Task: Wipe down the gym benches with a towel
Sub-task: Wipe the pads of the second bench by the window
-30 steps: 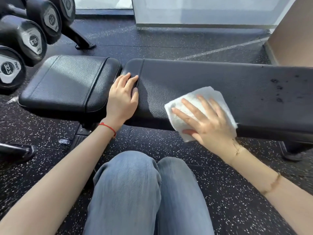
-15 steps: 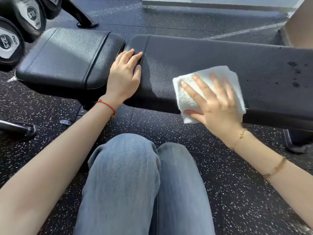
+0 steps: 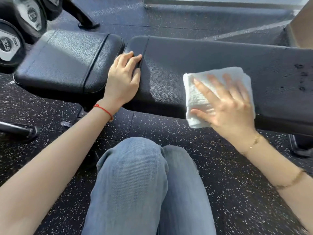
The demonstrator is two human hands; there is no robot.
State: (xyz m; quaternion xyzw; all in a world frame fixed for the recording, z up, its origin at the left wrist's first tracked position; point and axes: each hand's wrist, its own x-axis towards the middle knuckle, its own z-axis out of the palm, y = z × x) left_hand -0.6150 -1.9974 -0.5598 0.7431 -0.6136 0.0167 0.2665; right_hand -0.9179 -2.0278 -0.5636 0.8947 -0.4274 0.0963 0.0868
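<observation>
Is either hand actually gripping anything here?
No. The right hand presses flat on the white towel; the left hand rests on the bench pad.

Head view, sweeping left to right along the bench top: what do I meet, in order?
Dumbbells → seat pad → left hand, resting on the near end of the long back pad → white towel pressed flat under the right hand → dark spots on the pad's far right.

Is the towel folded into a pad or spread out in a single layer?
Folded. The white terry towel shows stacked layered edges at its near corner, lying compact under the flat right hand on the black padded bench.
</observation>
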